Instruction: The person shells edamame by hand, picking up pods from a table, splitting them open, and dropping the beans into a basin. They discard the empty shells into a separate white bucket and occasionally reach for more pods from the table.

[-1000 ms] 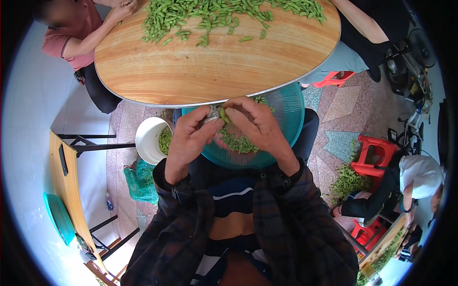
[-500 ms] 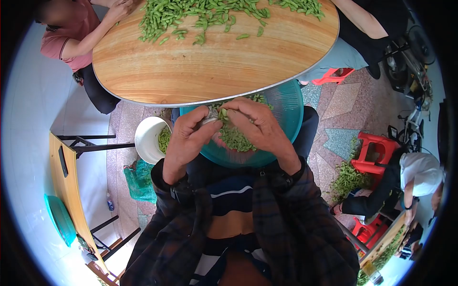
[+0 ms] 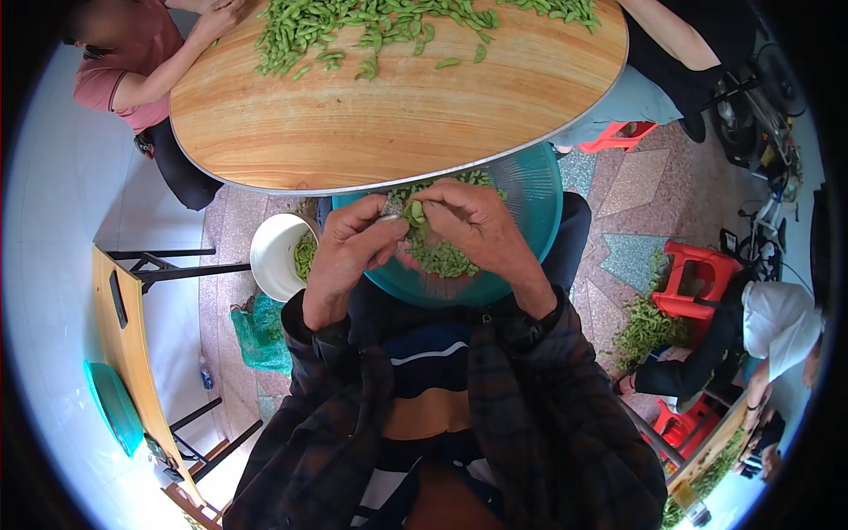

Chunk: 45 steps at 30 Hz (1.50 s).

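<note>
My right hand point(image 3: 484, 230) pinches a green soybean pod point(image 3: 416, 213) between thumb and fingertips, just above the teal basin point(image 3: 549, 199). Close on the pod's left side is my left hand point(image 3: 352, 250), its fingers curled and its thumb pressed against a small pale, shiny piece point(image 3: 388, 218); I cannot tell what that piece is. Under both hands, shelled green beans point(image 3: 442, 258) lie in the basin, partly covered by the fingers. The basin rests between my knees, its far rim under the table edge.
The wooden table point(image 3: 371, 132) carries a heap of soybean pods point(image 3: 353, 26). One person point(image 3: 141, 62) sits across at left, another point(image 3: 671, 53) at right. A white bucket point(image 3: 274, 256) with green pieces and a green net bag point(image 3: 263, 331) stand left. Red stools point(image 3: 693, 278) are at right.
My left fingers have shifted slightly, with the lower ones now showing below the thumb. More of the pod shows at my right fingertips. At right, another person has leaned slightly.
</note>
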Available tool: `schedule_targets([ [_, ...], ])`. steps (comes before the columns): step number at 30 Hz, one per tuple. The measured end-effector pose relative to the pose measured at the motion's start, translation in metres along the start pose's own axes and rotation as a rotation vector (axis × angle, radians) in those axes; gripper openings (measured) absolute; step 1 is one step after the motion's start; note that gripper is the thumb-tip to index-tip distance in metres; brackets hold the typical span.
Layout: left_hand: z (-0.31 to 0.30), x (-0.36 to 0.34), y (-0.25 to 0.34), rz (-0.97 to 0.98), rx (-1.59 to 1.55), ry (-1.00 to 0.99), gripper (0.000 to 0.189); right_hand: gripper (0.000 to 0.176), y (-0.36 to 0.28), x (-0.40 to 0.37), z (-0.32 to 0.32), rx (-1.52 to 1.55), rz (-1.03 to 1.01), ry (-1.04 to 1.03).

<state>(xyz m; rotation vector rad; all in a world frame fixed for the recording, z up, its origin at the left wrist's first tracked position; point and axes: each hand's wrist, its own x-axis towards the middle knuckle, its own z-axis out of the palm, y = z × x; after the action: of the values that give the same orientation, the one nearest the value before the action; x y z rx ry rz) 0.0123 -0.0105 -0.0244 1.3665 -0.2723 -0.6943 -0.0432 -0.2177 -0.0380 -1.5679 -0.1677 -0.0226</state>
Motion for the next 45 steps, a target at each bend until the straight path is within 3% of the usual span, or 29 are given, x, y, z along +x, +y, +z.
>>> schedule_targets([
  [4, -0.002, 0.004, -0.007, -0.016, 0.110, 0.000, 0.008, 0.021, 0.007, 0.002, 0.003, -0.112, 0.068, 0.062],
  [6, -0.003, 0.006, -0.014, -0.022, 0.217, -0.004, 0.010, 0.021, 0.019, 0.004, 0.002, 0.001, 0.220, 0.055],
  [10, -0.003, 0.013, -0.032, 0.000, 0.351, -0.005, 0.014, 0.023, 0.049, 0.001, -0.002, 0.097, 0.292, -0.011],
  [12, -0.005, 0.018, -0.044, 0.077, 0.566, 0.010, 0.017, 0.027, 0.063, -0.001, -0.004, 0.148, 0.390, -0.047],
  [16, -0.007, 0.024, -0.058, 0.109, 0.597, 0.011, 0.018, 0.031, 0.083, -0.005, -0.002, 0.332, 0.435, -0.004],
  [18, -0.008, 0.026, -0.065, 0.250, 0.697, 0.007, 0.018, 0.031, 0.083, -0.006, -0.004, 0.423, 0.551, -0.040],
  [22, -0.010, 0.028, -0.073, 0.146, 0.624, 0.011, 0.018, 0.030, 0.102, -0.008, -0.004, 0.454, 0.485, -0.062],
  [24, -0.010, 0.028, -0.072, -0.023, 0.456, 0.001, 0.017, 0.028, 0.105, -0.008, -0.004, 0.465, 0.494, -0.066],
  [30, -0.008, 0.028, -0.071, -0.122, 0.276, -0.011, 0.016, 0.026, 0.111, -0.006, -0.005, 0.421, 0.515, -0.092],
  [45, -0.012, 0.033, -0.083, -0.086, 0.165, 0.031, 0.023, 0.024, 0.122, -0.007, -0.010, 0.447, 0.613, -0.144],
])
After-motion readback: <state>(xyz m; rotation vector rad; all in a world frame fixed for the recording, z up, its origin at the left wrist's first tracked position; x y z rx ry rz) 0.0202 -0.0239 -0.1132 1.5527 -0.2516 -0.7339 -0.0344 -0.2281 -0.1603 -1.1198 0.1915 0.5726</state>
